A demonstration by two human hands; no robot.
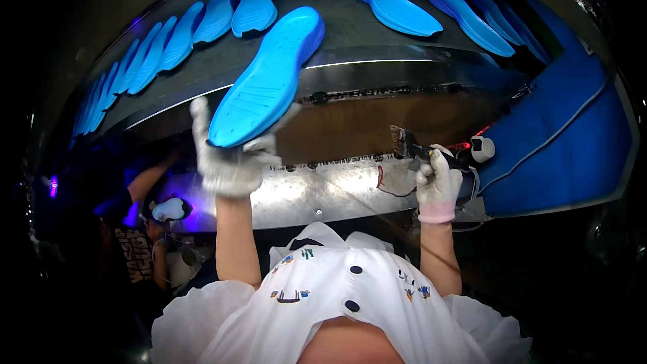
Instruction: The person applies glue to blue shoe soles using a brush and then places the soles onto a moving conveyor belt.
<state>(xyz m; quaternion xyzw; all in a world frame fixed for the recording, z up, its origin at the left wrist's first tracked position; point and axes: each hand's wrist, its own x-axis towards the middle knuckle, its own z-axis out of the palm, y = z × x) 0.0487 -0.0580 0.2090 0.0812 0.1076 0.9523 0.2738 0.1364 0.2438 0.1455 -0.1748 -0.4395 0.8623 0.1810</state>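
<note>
My gloved left hand (232, 172) holds up a bright blue shoe sole (264, 74) by its near end, one finger sticking up beside it. The sole slants toward the upper right, above the metal edge of the belt, and its far end is well away from my fingers. Part of that hand is hidden under the sole. In my gloved right hand (439, 182) is a flat brush (406, 143) with a dark handle, its bristles pointing to the upper left. A wide gap separates the brush from the sole.
A dark belt (306, 0) carries more blue soles (178, 44) in a row at left and others (394, 7) at right. A blue panel (559, 141) with a cable stands at right, near a small white device (482, 149). At lower left a co-worker's arm (151, 178) shows.
</note>
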